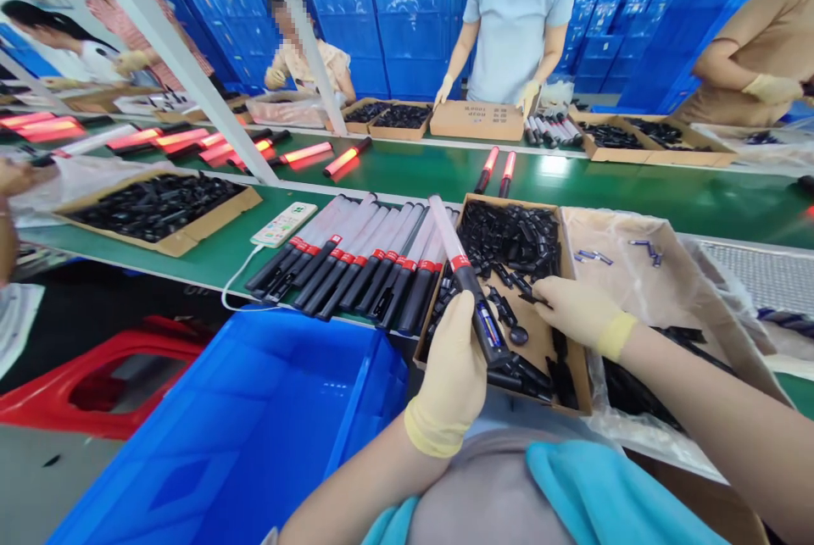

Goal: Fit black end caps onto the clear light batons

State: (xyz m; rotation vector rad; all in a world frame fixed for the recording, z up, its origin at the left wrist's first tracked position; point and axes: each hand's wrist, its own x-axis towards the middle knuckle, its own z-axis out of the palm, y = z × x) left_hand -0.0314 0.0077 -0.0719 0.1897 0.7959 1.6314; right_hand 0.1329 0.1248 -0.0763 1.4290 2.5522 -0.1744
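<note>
My gloved left hand (450, 363) is wrapped round the black handle of a light baton (469, 278) with a clear tube and a red band. The baton's battery compartment faces up and is uncovered, with blue batteries (488, 326) inside. At the right, the gloved fingers of my right hand (576, 308) pinch a small black plastic piece (532, 297), perhaps a battery cover, above a cardboard box (583, 397). Many similar black pieces (509, 236) lie in that box. To the left, a row of light batons (356, 261) rests side by side on the green bench.
A blue bin (254, 409) stands at lower left near a red stool (102, 375). A white power strip (284, 225) lies on the bench. Loose batteries (593, 257) sit in a plastic-lined box at right. Lit batons (347, 158) lie on the green belt; several co-workers stand beyond.
</note>
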